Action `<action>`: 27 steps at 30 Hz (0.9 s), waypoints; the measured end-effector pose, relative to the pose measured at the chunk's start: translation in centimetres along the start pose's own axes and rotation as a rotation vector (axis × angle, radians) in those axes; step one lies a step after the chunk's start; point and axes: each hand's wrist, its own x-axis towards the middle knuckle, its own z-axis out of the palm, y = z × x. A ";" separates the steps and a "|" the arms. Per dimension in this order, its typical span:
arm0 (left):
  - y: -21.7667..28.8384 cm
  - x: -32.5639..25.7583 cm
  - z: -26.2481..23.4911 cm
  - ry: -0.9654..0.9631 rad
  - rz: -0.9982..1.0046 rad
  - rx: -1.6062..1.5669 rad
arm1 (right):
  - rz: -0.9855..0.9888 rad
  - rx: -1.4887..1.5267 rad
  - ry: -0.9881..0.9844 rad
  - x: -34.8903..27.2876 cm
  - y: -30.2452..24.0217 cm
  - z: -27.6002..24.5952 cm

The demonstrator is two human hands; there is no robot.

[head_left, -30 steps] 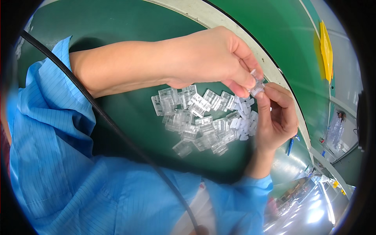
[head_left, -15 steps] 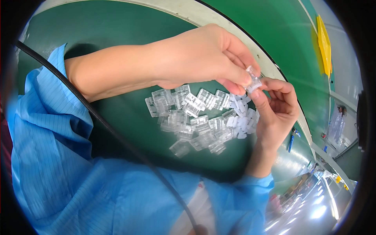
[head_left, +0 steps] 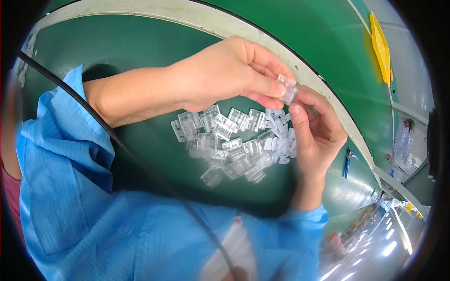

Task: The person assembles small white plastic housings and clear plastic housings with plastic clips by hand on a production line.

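Both hands pinch clear clip (head_left: 287, 89), long axis near upright.

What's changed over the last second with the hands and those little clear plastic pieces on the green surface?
Little has changed. The left hand and right hand have kept the same small clear plastic clip pinched between their fingertips, only shifting slightly up in the view. Nothing was picked up or let go. The pile of clear plastic clips on the green table stayed as it was.
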 end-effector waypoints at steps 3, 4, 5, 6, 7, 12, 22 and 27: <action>0.3 0.5 -0.1 -0.047 0.001 -0.072 | -0.021 0.091 0.068 0.2 -0.2 0.6; 0.4 0.6 -0.1 -0.076 0.000 -0.133 | -0.062 0.102 0.109 0.2 -0.2 0.8; 0.4 0.6 -0.2 -0.082 0.000 -0.124 | -0.102 0.113 0.150 0.2 -0.2 0.9; 0.3 0.5 -0.3 -0.084 -0.010 -0.139 | -0.108 0.112 0.159 0.3 -0.2 0.9; 0.2 0.5 -0.4 -0.090 -0.024 -0.157 | -0.124 0.083 0.131 0.3 -0.2 0.8; -0.1 0.6 -0.5 -0.116 -0.011 -0.154 | -0.279 -0.211 0.129 0.4 0.0 0.5; 1.4 0.5 0.4 0.054 0.001 0.032 | -0.729 -0.768 0.181 1.4 0.8 0.1; 3.6 5.2 -3.6 0.067 0.307 0.698 | 0.163 -0.179 0.011 2.0 0.3 -1.6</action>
